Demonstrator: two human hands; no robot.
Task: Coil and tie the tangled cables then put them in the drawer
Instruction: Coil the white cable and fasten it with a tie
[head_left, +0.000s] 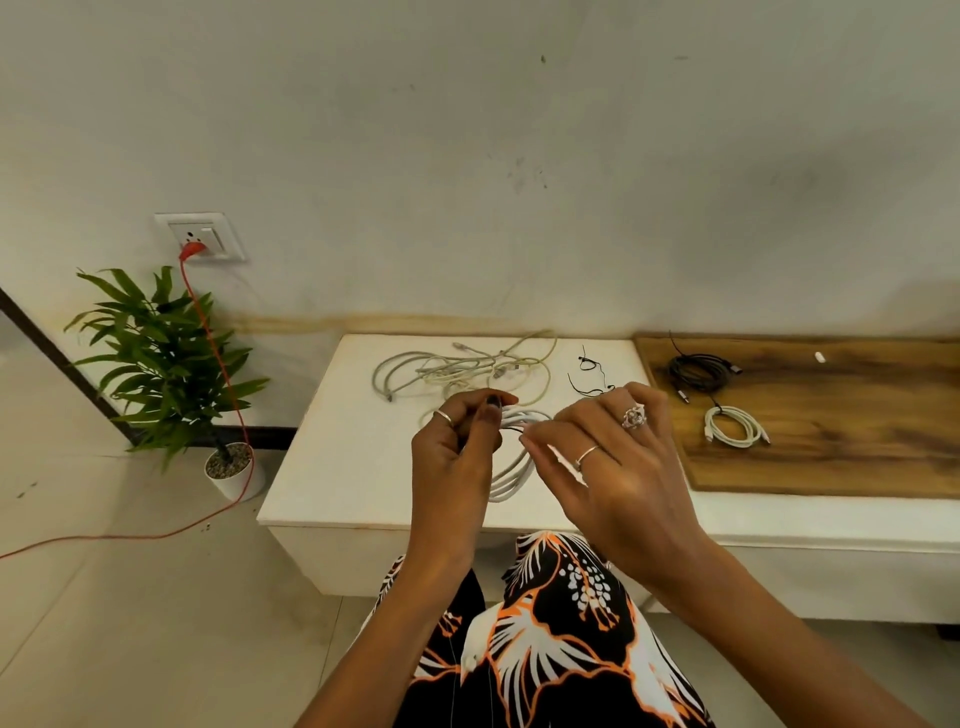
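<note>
- The white bench (363, 467) lies under and beyond both hands; its top reaches from left of the left hand to far right of the right hand
- The wooden board (831, 441) rests on the bench, to the right of the right hand
- The tangled cables (457, 366), pale grey, are spread on the bench just behind the left hand, farther from the person
- The left hand (454, 457) is raised above the bench, fingers curled; it grips the white cable coil (511, 478) at its top, thumb pressing from the front
- The right hand (613, 467) is just right of the coil, thumb and forefinger pinching near the top of the coil, where a thin black tie (514, 429) shows; the other fingers are spread loosely
- The coil hangs between the two hands, its loops dropping below the fingertips
- A black coiled cable (696, 371) lies on the board, beyond and right of the right hand
- A white tied cable (735, 427) lies on the board, right of the right hand, nearer than the black one
- Loose black ties (587, 371) lie on the bench just behind the right hand's fingers
</note>
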